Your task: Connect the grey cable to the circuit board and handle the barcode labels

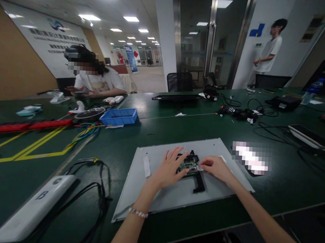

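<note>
A flat grey panel (158, 194) lies on the dark green table in front of me. At its middle sits a green circuit board (186, 164) in a black bracket (199, 184). My left hand (170, 168) is over the board's left side with its fingers spread, the thumb and fingertips at the board's edges. My right hand (216, 168) is closed in a pinch at the board's right edge, on a small pale strip (200, 168). The fingers partly hide this strip, so its exact kind is unclear. A white strip (147, 166) lies on the panel's left part.
On the left are a white power bank-like box (36, 209) and black cables (101, 191). Farther off stands a blue basket (119, 116). Right of the panel lies a blurred phone-like object (250, 158). A seated person (99, 79) and a standing person (270, 51) are beyond.
</note>
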The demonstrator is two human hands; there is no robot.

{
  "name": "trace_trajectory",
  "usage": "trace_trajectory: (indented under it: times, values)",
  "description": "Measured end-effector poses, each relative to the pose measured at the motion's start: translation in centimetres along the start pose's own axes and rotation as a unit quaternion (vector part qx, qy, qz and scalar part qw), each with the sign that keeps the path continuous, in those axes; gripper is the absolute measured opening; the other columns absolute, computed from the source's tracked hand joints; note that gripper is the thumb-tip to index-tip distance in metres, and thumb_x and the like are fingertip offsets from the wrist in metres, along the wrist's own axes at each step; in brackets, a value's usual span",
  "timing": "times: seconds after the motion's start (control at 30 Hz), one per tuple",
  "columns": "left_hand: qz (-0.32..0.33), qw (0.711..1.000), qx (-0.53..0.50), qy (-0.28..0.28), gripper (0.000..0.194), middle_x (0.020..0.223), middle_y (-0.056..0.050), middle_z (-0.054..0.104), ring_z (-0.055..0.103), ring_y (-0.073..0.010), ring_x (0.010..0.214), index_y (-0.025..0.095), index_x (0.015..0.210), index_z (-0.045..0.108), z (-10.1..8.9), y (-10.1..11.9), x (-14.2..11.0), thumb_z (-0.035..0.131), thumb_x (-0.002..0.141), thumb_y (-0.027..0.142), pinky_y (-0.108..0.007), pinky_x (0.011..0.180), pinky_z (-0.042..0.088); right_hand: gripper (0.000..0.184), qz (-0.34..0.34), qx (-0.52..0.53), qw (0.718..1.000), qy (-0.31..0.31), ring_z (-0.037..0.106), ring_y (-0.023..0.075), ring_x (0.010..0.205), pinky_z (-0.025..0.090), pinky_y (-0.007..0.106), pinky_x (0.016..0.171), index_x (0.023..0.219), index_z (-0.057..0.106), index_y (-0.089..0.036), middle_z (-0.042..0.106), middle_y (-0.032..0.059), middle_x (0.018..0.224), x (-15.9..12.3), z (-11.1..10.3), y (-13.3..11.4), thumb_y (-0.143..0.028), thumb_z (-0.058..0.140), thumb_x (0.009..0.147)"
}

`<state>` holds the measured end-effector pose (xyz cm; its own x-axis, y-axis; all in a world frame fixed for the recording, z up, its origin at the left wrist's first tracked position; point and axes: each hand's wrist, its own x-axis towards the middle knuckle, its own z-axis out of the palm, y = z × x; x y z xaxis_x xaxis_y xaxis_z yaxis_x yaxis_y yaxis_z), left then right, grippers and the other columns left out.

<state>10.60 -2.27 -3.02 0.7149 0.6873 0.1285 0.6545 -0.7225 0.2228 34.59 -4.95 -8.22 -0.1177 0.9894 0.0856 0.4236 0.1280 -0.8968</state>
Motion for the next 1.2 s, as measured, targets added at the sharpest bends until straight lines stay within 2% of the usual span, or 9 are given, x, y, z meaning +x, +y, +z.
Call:
trace_trajectory:
  times: [0.13, 0.3, 0.53, 0.8, 0.93, 1.03, 1.2]
  values:
    - [0.076, 0.997, -0.021, 0.006, 0.041, 0.138, -0.003, 0.039, 0.028, -0.0244, 0.132, 0.032, 0.132, 0.041, 0.0, 2.6, 0.8, 0.038, 0.091, 0.027, -0.047, 0.11, 0.022, 0.014, -0.042, -0.013, 0.999, 0.017, 0.063, 0.0156, 0.071, 0.049, 0.027, 0.07, 0.078, 0.069, -0.016, 0.07, 0.0035, 0.077, 0.0, 0.3, 0.2, -0.018, 0.058, 0.072]
    - [0.092, 0.995, -0.026, 0.013, 0.031, 0.125, -0.005, 0.048, 0.037, -0.0219, 0.125, 0.027, 0.117, 0.055, 1.0, 3.4, 1.2, 0.041, 0.09, 0.022, -0.041, 0.107, 0.03, 0.014, -0.078, -0.071, 0.994, 0.035, 0.062, 0.016, 0.072, 0.047, 0.027, 0.069, 0.08, 0.07, -0.018, 0.07, 0.0036, 0.08, 0.0, 0.5, 0.3, -0.018, 0.058, 0.074]
    - [0.094, 0.995, -0.027, 0.019, 0.027, 0.119, -0.005, 0.05, 0.04, -0.0218, 0.122, 0.025, 0.112, 0.057, 1.5, 3.2, 1.3, 0.04, 0.09, 0.022, -0.042, 0.105, 0.031, 0.012, -0.097, -0.16, 0.982, 0.026, 0.061, 0.017, 0.078, 0.046, 0.028, 0.073, 0.084, 0.069, -0.02, 0.066, 0.0039, 0.086, -0.4, 0.3, -0.6, -0.018, 0.06, 0.077]
    - [0.095, 0.995, -0.015, 0.022, 0.027, 0.119, -0.005, 0.049, 0.038, -0.0213, 0.122, 0.025, 0.111, 0.056, 1.6, 3.3, 1.1, 0.04, 0.091, 0.022, -0.04, 0.106, 0.03, 0.012, -0.109, -0.185, 0.977, 0.008, 0.058, 0.0169, 0.082, 0.044, 0.029, 0.075, 0.085, 0.067, -0.02, 0.063, 0.0037, 0.089, -1.0, 0.2, -0.7, -0.016, 0.057, 0.08]
    - [0.083, 0.996, -0.023, 0.021, 0.028, 0.124, -0.005, 0.047, 0.039, -0.0224, 0.122, 0.026, 0.115, 0.055, 1.2, 3.4, 1.1, 0.042, 0.09, 0.026, -0.042, 0.105, 0.031, 0.014, -0.115, -0.18, 0.977, 0.008, 0.058, 0.0164, 0.082, 0.044, 0.028, 0.076, 0.083, 0.066, -0.02, 0.062, 0.0036, 0.09, -1.1, 0.0, -0.8, -0.02, 0.052, 0.085]
    - [0.056, 0.997, -0.039, 0.04, 0.032, 0.126, -0.006, 0.047, 0.042, -0.0229, 0.118, 0.026, 0.12, 0.052, 0.1, 2.7, 1.4, 0.044, 0.089, 0.031, -0.041, 0.103, 0.034, 0.018, -0.125, -0.171, 0.976, 0.041, 0.057, 0.0162, 0.084, 0.043, 0.028, 0.077, 0.083, 0.065, -0.019, 0.062, 0.0043, 0.091, -1.3, -0.2, -0.9, -0.02, 0.047, 0.089]
    - [-0.074, 0.99, -0.025, 0.121, 0.029, 0.111, -0.007, 0.052, 0.054, -0.0211, 0.1, 0.021, 0.11, 0.058, -3.0, -0.9, 1.3, 0.041, 0.089, 0.03, -0.035, 0.09, 0.044, 0.02, -0.131, -0.174, 0.973, 0.079, 0.057, 0.0166, 0.083, 0.043, 0.028, 0.076, 0.087, 0.064, -0.019, 0.062, 0.0051, 0.091, -1.5, -0.6, -1.1, -0.019, 0.044, 0.09]
